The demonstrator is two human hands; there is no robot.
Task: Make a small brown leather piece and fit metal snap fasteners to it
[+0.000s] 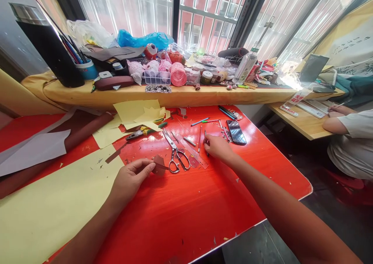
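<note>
We pinch brn piece [160,164] in L hand [134,175], pointed end R twd scissors [174,149]; R hand [217,146], to its R, holds dk pen [205,133], long axis away from us.

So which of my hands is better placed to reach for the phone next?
Probably your right hand: it's much nearer the phone, though it seems to hold a slim dark tool. Your left hand is farther off, pinching a brown piece.

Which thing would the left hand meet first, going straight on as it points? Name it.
The left hand would likely meet the scissors, just past the brown piece it pinches; depth is unclear.
</note>
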